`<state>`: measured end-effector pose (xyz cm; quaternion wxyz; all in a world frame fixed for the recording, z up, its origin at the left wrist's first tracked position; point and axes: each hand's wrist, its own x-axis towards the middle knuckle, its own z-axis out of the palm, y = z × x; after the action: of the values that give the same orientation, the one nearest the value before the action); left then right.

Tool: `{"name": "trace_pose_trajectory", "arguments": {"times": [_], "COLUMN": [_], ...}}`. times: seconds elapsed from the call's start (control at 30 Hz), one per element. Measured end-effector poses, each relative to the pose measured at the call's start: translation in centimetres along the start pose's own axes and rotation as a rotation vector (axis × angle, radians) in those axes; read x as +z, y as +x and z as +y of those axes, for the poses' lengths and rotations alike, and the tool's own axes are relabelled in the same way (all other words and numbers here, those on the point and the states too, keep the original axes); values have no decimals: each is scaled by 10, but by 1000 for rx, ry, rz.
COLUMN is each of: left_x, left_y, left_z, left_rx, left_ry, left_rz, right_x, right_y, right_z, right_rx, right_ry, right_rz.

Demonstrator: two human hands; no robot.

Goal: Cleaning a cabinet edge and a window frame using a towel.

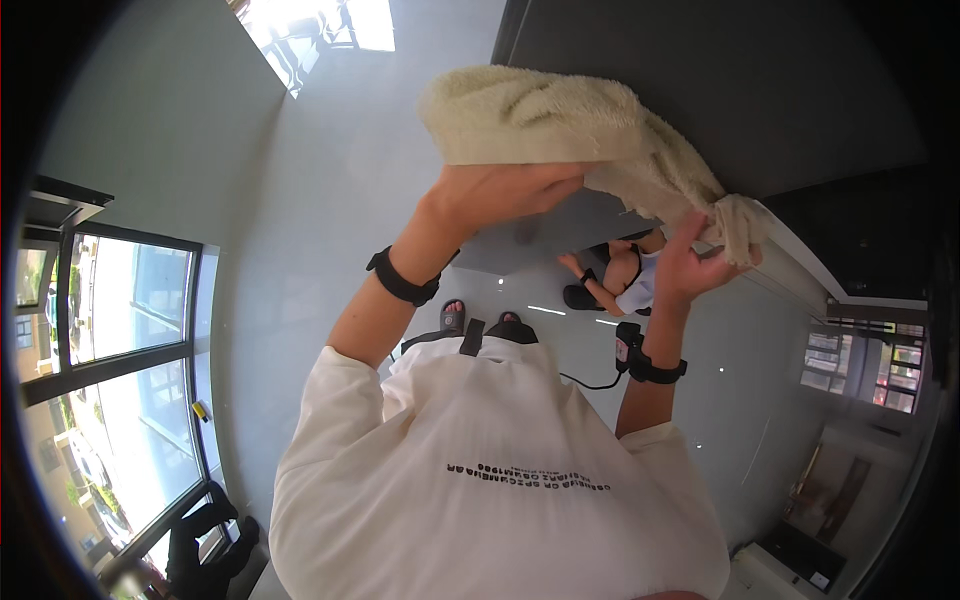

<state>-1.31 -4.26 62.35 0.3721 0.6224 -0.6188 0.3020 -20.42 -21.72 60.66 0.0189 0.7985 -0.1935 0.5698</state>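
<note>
A beige terry towel is stretched between both of my hands, in front of a dark grey panel. My left hand is raised under the towel's wide, folded part, and the cloth hides most of its fingers. At the right, my right hand grips the towel's narrow, bunched end near the panel's pale lower edge. Each wrist wears a black strap, and a small device with a cable is fixed at the right one.
Another person sits low beyond my right arm, near the panel. Windows line the left side, with a yellow object on the sill. At lower left is a black-clothed figure or garment. A white unit stands at lower right.
</note>
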Motion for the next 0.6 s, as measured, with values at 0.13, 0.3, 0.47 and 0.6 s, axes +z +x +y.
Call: {"name": "trace_pose_trajectory", "arguments": {"times": [0.13, 0.3, 0.47, 0.6], "left_x": [-5, 26, 38, 16], "left_y": [-12, -93, -145, -119], "left_z": [-10, -6, 0, -4], "left_rx": [-166, -541, -910, -834], "left_ry": [-22, -184, -357, -346], "left_rz": [332, 242, -4, 2], "right_x": [7, 67, 66, 49], "right_y": [29, -24, -76, -36], "right_z": [-27, -27, -7, -26], "right_rx": [-158, -386, -517, -545], "right_ry": [65, 131, 26, 11], "right_rz": [85, 96, -230, -220]}}
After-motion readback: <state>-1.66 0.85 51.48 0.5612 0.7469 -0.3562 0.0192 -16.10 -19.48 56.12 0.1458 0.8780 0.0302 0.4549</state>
